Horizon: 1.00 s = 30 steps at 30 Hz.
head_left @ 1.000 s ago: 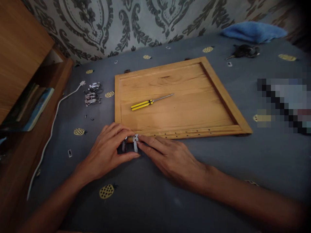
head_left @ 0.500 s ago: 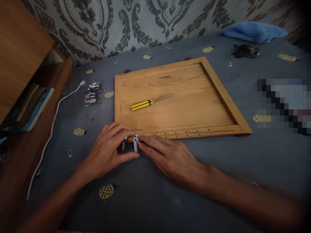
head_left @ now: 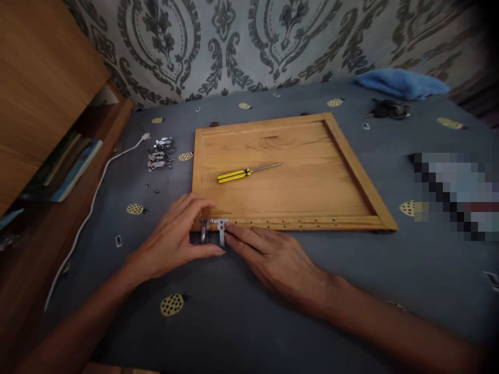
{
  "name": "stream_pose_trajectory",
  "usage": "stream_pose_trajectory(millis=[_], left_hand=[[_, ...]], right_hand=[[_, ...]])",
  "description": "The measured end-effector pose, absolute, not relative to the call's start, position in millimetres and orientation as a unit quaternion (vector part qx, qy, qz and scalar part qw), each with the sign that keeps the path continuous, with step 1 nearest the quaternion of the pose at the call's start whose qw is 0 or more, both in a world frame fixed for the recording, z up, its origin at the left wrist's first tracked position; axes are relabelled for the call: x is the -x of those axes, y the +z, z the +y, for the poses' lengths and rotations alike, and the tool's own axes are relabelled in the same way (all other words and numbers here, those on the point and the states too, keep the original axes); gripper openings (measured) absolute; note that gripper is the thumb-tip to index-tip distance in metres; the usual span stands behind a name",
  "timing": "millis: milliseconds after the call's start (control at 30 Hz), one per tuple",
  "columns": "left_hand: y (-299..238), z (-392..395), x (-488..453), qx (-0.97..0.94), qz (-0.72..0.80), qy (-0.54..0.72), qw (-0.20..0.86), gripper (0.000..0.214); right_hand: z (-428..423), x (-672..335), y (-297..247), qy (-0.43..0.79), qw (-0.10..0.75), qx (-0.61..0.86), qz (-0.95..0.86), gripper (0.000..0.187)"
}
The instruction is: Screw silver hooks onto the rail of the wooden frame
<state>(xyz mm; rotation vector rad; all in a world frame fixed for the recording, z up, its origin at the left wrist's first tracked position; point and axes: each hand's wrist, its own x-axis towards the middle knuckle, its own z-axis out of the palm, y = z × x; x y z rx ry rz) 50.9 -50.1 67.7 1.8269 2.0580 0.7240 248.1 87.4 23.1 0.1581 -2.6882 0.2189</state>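
1. Metal fitting lies at edge of wooden panel, between thumb and fingers of left hand, touching fingertips of right hand.
2. Left: thumb, fingers spread. Right: pinching or pressing, cannot tell.
3. Fitting probably light, stiff, slick; best held by rims.
4. Right thumb hidden; fitting's underside unseen.

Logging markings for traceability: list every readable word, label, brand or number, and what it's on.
No text can be read.
White-and-black rectangular prints on the grey pineapple-patterned cloth: too small.
Pixelated flat object, right: blurred out.
Silver metal hinge, yellow-and-black screwdriver: no lettering discernible.
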Motion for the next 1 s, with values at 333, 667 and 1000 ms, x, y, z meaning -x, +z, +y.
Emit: stream_pose_trajectory(millis=[333, 667, 1000], left_hand=[[66.7, -47.3, -53.2, -0.671, 0.703, 0.196, 0.126, 0.044], [61.4, -47.0, -55.6, -0.68, 0.699, 0.193, 0.104, 0.037], [63.4, -48.0, -55.4, -0.675, 0.701, 0.197, 0.117, 0.037]], right_hand=[[87.3, -247.8, 22.1, 0.085, 0.233, -0.053, -0.967, 0.033], [88.6, -248.9, 25.5, 0.142, 0.236, -0.048, -0.96, 0.033], [91.2, -252.9, 26.4, 0.195, 0.245, -0.017, -0.95, 0.034]])
